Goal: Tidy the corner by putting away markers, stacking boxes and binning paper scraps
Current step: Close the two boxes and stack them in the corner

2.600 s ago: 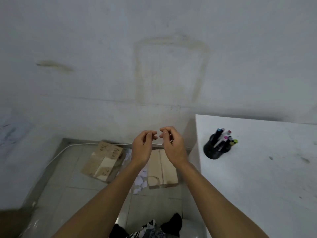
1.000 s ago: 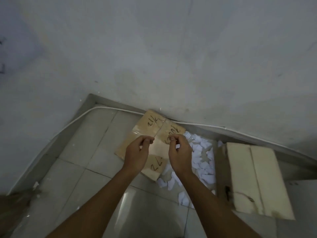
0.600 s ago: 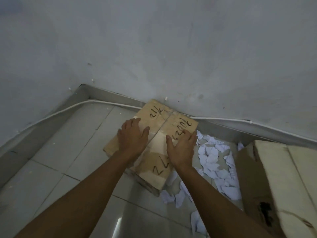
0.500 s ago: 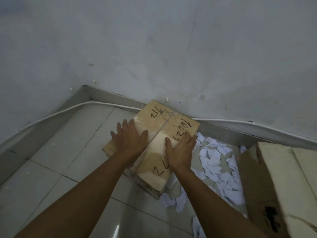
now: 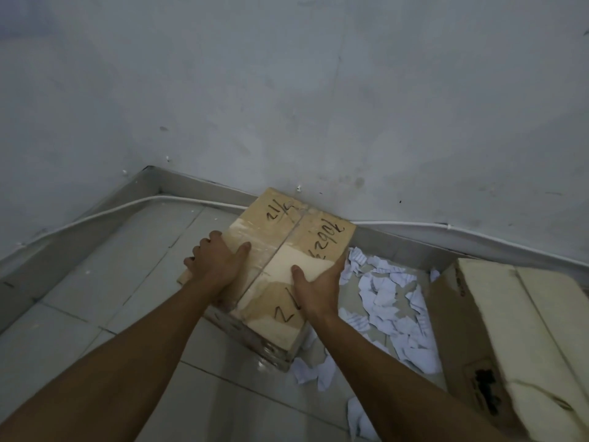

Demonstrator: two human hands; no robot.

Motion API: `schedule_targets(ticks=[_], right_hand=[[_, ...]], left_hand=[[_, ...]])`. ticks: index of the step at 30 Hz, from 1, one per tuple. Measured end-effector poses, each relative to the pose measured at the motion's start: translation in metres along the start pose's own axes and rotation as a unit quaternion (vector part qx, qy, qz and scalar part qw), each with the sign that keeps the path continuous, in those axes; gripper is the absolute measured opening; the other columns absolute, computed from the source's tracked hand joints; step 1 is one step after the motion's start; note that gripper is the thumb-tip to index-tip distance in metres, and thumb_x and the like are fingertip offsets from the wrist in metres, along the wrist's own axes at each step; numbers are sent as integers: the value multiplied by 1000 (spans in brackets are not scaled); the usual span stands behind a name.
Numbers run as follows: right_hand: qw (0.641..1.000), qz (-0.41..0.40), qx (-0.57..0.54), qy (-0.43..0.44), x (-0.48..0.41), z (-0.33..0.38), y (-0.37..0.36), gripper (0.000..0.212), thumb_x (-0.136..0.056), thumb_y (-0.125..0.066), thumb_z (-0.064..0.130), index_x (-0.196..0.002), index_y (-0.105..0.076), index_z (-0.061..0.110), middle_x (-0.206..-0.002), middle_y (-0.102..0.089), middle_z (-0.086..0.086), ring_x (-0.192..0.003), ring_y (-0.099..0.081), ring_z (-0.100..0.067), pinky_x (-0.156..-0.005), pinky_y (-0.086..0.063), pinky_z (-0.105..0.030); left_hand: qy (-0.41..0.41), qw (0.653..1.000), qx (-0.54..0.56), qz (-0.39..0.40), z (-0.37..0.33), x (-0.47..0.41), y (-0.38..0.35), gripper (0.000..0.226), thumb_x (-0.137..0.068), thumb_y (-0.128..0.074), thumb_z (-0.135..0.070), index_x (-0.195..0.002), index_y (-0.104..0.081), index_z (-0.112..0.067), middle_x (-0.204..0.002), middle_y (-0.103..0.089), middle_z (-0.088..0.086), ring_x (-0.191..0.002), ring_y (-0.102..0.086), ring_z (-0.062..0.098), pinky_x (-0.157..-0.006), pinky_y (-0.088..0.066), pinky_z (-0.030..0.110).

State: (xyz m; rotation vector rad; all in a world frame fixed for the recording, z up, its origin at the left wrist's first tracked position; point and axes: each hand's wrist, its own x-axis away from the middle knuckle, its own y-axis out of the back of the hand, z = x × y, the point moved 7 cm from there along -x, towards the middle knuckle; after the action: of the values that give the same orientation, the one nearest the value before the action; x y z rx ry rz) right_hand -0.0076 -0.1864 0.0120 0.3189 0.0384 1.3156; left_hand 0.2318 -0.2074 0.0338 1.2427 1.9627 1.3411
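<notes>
The smaller cardboard box (image 5: 280, 250) sits on the tiled floor (image 5: 95, 282), just before the wall (image 5: 287, 90) at 12 o'clock. The left hand (image 5: 216, 263) grips its 9 o'clock edge and the right hand (image 5: 318, 288) its 3 o'clock edge. Paper scraps (image 5: 389, 301) lie on the floor from its 3 to 5 o'clock, between it and the larger cardboard box (image 5: 510, 330). A cable (image 5: 398, 223) runs along the wall's base behind both.
</notes>
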Motion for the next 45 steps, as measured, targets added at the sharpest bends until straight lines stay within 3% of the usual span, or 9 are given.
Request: schedule_targets(ticks=[8, 15, 20, 26, 34, 38, 41, 43, 45], right_hand=[[997, 31, 30, 59, 7, 59, -21, 108, -77, -74, 30, -157, -2, 20, -152, -39, -8, -135, -44, -28, -112, -38, -42], [985, 137, 45, 100, 36, 114, -79, 100, -78, -70, 21, -156, -7, 21, -146, -45, -6, -128, -49, -26, -110, -41, -42], [972, 213, 55, 85, 75, 118, -127, 97, -73, -69, 23, -153, -14, 20, -140, -51, -6, -124, -53, -27, -107, -44, -45], [956, 271, 99, 56, 108, 92, -168, 100, -77, -69, 22, -154, -5, 17, -142, -51, -8, -124, -53, -30, -105, -47, -46], [941, 311, 127, 42, 105, 64, -202, 100, -83, -72, 20, -156, -3, 14, -145, -47, -7, -127, -50, -28, -105, -45, -37], [937, 313, 139, 65, 96, 55, -210, 97, -84, -71, 14, -156, -7, 15, -142, -50, -7, -123, -52, -27, -99, -45, -32], [934, 313, 151, 86, 92, 51, -210, 91, -82, -73, 17, -154, -18, 17, -140, -52, -5, -123, -53, -27, -102, -47, -37], [928, 312, 171, 109, 93, 52, -211, 87, -81, -74, 21, -151, -24, 13, -145, -47, -7, -129, -49, -29, -106, -44, -38], [911, 320, 220, 143, 102, 57, -211, 87, -84, -71, 24, -154, -21, 9, -159, -25, -11, -142, -35, -31, -114, -34, -37]], left_hand=[[15, 997, 46, -60, 23, 0, 71, 67, -85, -51, -66, -129, -50, -15, -127, -58, 15, -118, -53, 38, -102, -31, 51], [48, 988, 129, -69, 91, 11, 144, 67, -91, -52, -57, -140, -46, -12, -139, -54, 16, -124, -52, 37, -102, -41, 44], [76, 988, 102, -90, 150, 30, 176, 63, -92, -54, -51, -140, -46, -9, -140, -53, 17, -125, -51, 38, -100, -41, 43], [135, 981, 108, -90, 217, 45, 167, 58, -83, -54, -58, -122, -60, -15, -121, -65, 16, -109, -60, 39, -97, -46, 52], [164, 973, 143, -76, 260, 27, 140, 52, -89, -58, -50, -122, -62, -9, -116, -67, 16, -102, -63, 37, -86, -52, 42], [167, 973, 142, -70, 268, 17, 129, 53, -89, -58, -48, -125, -59, -10, -121, -64, 17, -109, -60, 39, -93, -49, 47], [163, 976, 129, -66, 273, 16, 119, 59, -87, -57, -52, -129, -56, -11, -125, -61, 18, -114, -57, 40, -98, -46, 52], [158, 981, 98, -62, 274, 16, 116, 67, -83, -49, -60, -130, -52, -12, -128, -59, 17, -115, -56, 41, -98, -45, 54], [137, 988, 43, -48, 266, 20, 114, 71, -82, -44, -63, -134, -45, -15, -135, -53, 16, -120, -52, 40, -99, -42, 56]])
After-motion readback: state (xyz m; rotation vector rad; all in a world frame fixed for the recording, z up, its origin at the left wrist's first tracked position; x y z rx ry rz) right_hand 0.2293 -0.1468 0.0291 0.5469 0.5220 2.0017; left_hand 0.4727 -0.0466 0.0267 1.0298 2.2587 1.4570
